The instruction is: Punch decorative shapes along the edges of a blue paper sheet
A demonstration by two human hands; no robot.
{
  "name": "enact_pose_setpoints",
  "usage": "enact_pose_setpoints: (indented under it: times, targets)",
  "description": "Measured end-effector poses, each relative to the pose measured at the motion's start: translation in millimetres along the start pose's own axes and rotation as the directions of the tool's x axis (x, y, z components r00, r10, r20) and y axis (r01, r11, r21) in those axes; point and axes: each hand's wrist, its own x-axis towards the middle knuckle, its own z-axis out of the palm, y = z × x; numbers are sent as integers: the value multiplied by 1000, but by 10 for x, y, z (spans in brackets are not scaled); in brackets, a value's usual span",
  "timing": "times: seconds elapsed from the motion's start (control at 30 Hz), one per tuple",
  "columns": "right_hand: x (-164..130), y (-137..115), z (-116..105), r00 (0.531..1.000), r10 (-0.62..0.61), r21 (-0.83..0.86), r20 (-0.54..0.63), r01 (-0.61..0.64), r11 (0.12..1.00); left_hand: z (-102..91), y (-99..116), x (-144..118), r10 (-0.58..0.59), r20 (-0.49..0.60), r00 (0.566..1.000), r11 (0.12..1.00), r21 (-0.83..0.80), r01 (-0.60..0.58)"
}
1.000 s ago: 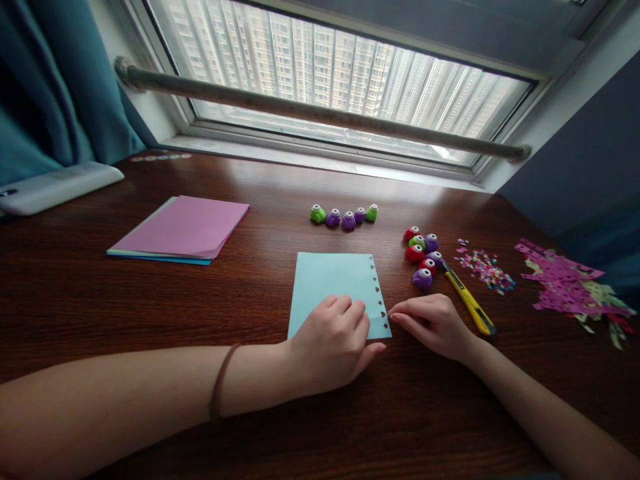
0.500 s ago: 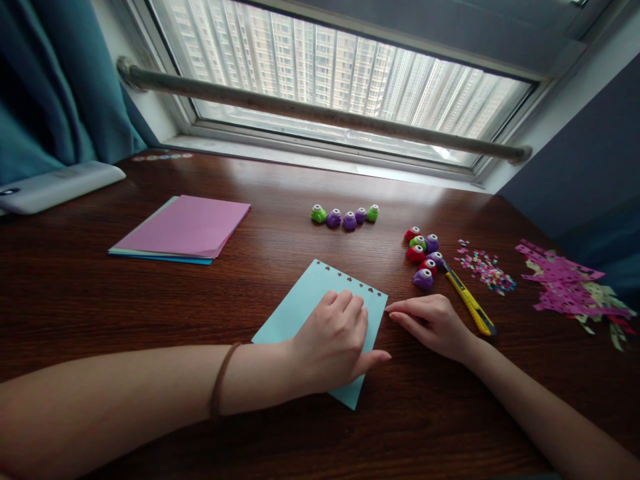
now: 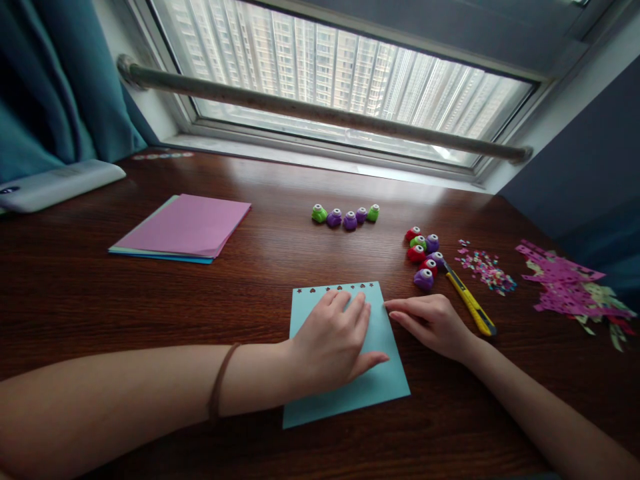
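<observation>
A light blue sheet of paper (image 3: 320,405) lies on the table in front of me, with a row of small punched shapes, stars and hearts among them, along its far edge. My left hand (image 3: 336,340) rests palm down on the sheet, fingers slightly bent and thumb held out to the side. Just at the sheet's right edge is my right hand (image 3: 433,323), its forefinger tip touching or nearly touching the paper. Its thumb sits a little below the forefinger, and I see nothing between them. Past it lies a yellow utility knife (image 3: 470,303), beside a cluster of red, green and purple craft punches (image 3: 424,279).
Several green and purple punches (image 3: 349,221) stand in a row farther back. At left is a stack of coloured paper (image 3: 183,227), near a white device (image 3: 63,187). Confetti (image 3: 487,270) and pink and pale punched scraps (image 3: 565,280) lie at right. A window with a rail (image 3: 320,119) is behind.
The blue sheet has turned counterclockwise under my left hand, so its punched edge now runs nearly straight across. Both hands stay in almost the same place.
</observation>
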Motion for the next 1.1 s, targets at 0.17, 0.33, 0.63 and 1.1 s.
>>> enact_pose_setpoints:
  times: [0.17, 0.33, 0.63, 1.1]
  targets:
    - [6, -8, -6, 1000, 2, -4, -4, -2, 1000, 7, 1, 0, 17, -5, 1000, 1000, 20, -17]
    - [44, -8, -44, 994, 13, -41, -112, -18, 999, 32, -10, -3, 65, -15, 998, 995, 72, -64]
    - [869, 287, -410, 958, 140, -253, -249, -204, 946, 7, -38, -12, 101, -17, 995, 993, 59, -99]
    - [1794, 799, -256, 929, 289, -370, -233, -359, 857, -39, -313, 132, -122, -161, 979, 975, -203, 88]
